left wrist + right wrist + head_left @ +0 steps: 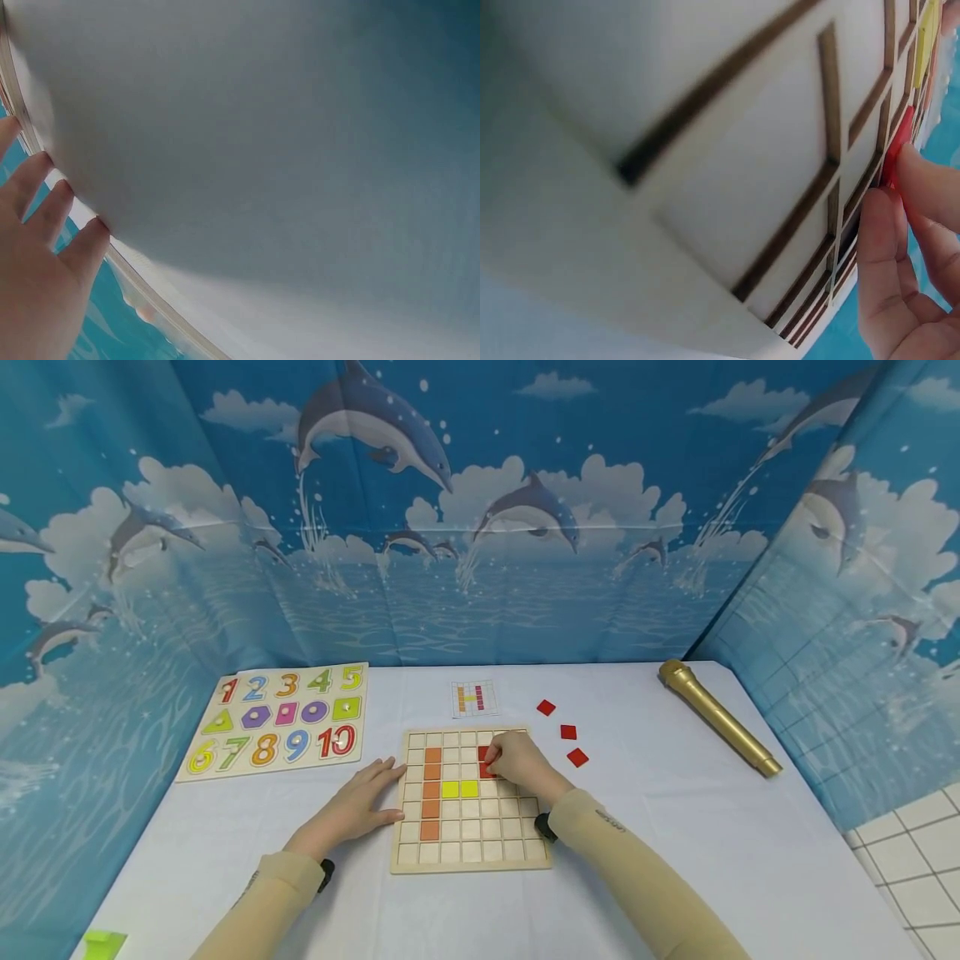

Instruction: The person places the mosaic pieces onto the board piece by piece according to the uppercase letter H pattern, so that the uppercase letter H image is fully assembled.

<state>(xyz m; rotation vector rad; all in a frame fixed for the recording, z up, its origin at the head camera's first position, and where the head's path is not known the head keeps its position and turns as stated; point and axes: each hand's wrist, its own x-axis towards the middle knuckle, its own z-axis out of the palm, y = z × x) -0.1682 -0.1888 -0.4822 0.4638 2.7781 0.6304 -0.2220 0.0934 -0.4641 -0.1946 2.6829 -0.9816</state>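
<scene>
A wooden grid board (471, 853) lies at the middle of the white table. Several orange square tiles (431, 809) fill part of its second column, with two yellow square tiles (460, 789) beside them. My right hand (517, 760) is over the upper right of the board, its thumb and fingers pinching a red square tile (898, 146) at a cell. Red also shows in the cell just above, partly covered by the fingers. At the board's left edge, my left hand (358, 806) rests with spread fingers, fingertips touching the rim; it holds nothing.
Three loose red tiles (568, 732) lie right of the board. Behind it is a pattern card (474, 699). A number puzzle board (279, 720) stands at back left, a gold microphone (720, 718) at back right. A green piece (103, 945) sits at front left.
</scene>
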